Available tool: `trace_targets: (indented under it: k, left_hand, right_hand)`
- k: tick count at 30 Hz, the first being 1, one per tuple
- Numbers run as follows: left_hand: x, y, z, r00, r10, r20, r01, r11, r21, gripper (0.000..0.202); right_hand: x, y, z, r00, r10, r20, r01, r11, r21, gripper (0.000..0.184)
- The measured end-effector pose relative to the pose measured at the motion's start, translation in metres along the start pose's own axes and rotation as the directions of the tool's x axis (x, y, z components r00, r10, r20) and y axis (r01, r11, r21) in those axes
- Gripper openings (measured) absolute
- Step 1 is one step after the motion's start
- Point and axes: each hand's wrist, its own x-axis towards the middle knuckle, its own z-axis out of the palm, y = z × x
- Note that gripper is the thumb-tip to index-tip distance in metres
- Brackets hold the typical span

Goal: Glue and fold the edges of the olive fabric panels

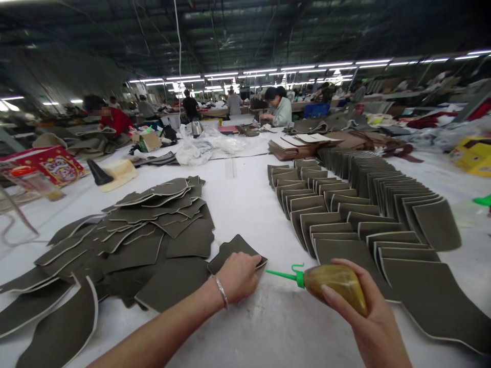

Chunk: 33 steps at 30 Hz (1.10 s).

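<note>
My left hand (pixel 238 276) is closed on the near corner of a dark olive cut piece (pixel 233 251) lying on the white table (pixel 249 204). A silver bracelet circles that wrist. My right hand (pixel 364 312) grips a yellowish glue bottle (pixel 335 285) with a green nozzle pointing left toward the piece. The nozzle tip hangs just right of my left hand, apart from the piece.
A loose heap of olive pieces (pixel 134 240) spreads to the left. Neat overlapping rows of the same pieces (pixel 368 214) cover the right side. A red box (pixel 49 163) and plastic bags (pixel 207 148) lie farther back. Other people work at distant tables.
</note>
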Motion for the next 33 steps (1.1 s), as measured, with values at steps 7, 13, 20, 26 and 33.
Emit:
trace_targets:
  k: [7, 13, 20, 26, 33]
  left_hand:
    - [0.0, -0.004, -0.002, 0.999, 0.021, 0.031, -0.02, 0.998, -0.059, 0.03]
    - [0.001, -0.009, 0.0, 1.0, 0.025, 0.016, -0.022, 0.985, -0.172, 0.049]
    - [0.003, -0.006, 0.004, 1.0, 0.014, 0.006, -0.012, 0.986, -0.165, 0.052]
    - [0.003, -0.005, 0.008, 1.0, 0.016, -0.019, -0.018, 0.992, -0.125, 0.052]
    - [0.002, -0.008, 0.004, 1.0, 0.025, 0.002, -0.025, 0.991, -0.13, 0.05]
  right_hand:
    - [-0.003, -0.019, 0.012, 0.999, -0.022, 0.046, 0.028, 0.991, -0.133, 0.056]
    - [0.0, -0.015, 0.019, 0.984, -0.141, 0.11, 0.16, 0.971, -0.179, 0.053]
    - [0.008, -0.009, 0.021, 0.889, -0.39, 0.239, 0.445, 0.857, -0.259, 0.043]
    - [0.008, -0.009, 0.02, 0.833, -0.441, 0.333, 0.532, 0.803, -0.269, 0.04]
    - [0.01, -0.007, 0.019, 0.882, -0.405, 0.242, 0.464, 0.837, -0.291, 0.04]
